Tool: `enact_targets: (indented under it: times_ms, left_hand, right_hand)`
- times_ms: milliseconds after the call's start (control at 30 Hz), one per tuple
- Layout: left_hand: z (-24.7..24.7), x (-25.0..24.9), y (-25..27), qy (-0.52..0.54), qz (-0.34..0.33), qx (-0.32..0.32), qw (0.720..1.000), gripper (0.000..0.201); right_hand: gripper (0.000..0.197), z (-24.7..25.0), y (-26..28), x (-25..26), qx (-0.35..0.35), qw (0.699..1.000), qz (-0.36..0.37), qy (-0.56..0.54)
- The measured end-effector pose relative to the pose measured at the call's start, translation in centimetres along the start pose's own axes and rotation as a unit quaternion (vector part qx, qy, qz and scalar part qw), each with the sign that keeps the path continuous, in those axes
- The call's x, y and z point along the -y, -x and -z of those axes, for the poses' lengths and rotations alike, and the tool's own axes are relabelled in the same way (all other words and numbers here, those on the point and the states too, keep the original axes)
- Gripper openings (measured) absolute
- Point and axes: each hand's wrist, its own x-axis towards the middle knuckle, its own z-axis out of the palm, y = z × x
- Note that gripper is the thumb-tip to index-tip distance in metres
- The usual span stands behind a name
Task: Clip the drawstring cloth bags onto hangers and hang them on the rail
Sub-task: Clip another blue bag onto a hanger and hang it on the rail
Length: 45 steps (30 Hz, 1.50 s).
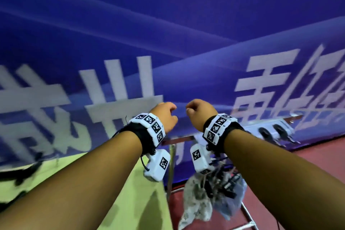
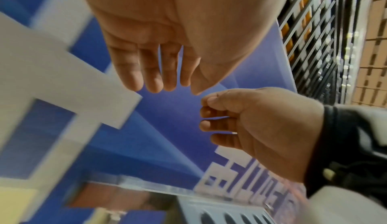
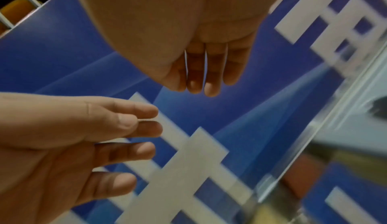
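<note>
My left hand (image 1: 166, 115) and right hand (image 1: 199, 112) are raised side by side in front of a blue banner, a small gap between them. Neither holds anything. In the left wrist view the left hand's fingers (image 2: 155, 78) are straight and the right hand (image 2: 240, 125) is loosely curled. The right wrist view shows the right hand's fingers (image 3: 196, 78) relaxed, with the left hand (image 3: 94, 136) spread beside them. Below my wrists, several patterned cloth bags (image 1: 197, 198) on black clip hangers (image 1: 224, 183) hang bunched from a chrome rail (image 1: 179, 138).
The blue banner with large white characters (image 1: 168, 33) fills the background. A green table (image 1: 130, 192) lies at the lower left, with black hangers (image 1: 22, 172) blurred at its far left. A white box (image 1: 276, 129) sits on the red floor (image 1: 298, 164).
</note>
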Motion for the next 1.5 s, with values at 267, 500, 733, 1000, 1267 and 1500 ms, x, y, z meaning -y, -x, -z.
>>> enact_targets:
  times_ms: [267,500,733,1000,1267,1500]
  left_hand:
    - [13.3,18.1,8.4,-0.020,0.104,-0.071,0.992,0.047]
    - [23.2,35.5,17.0,-0.009,0.219,-0.107,0.970,0.034]
    - [24.1,48.8,25.0,0.064,0.347,-0.100,0.930,0.043]
    - [17.9,59.1,31.9,0.164,0.446,-0.016,0.880,0.047]
    - [11.1,62.6,32.8,0.092,0.466,0.105,0.874,0.033]
    - [9.0,64.0,32.8,-0.005,0.442,0.160,0.883,0.028]
  right_hand:
    - [0.015,-15.4,2.0,17.0,0.065,0.994,0.076,-0.050]
    - [0.018,-30.2,5.6,29.5,0.154,0.983,0.096,-0.038]
    - [0.018,-43.6,9.8,34.7,0.272,0.954,0.120,0.038]
    - [0.027,-55.4,15.7,34.0,0.433,0.887,0.124,0.100]
    - [0.038,-63.1,18.3,31.4,0.536,0.812,0.129,0.189]
    - [0.049,-65.5,17.2,31.6,0.579,0.800,0.090,0.131]
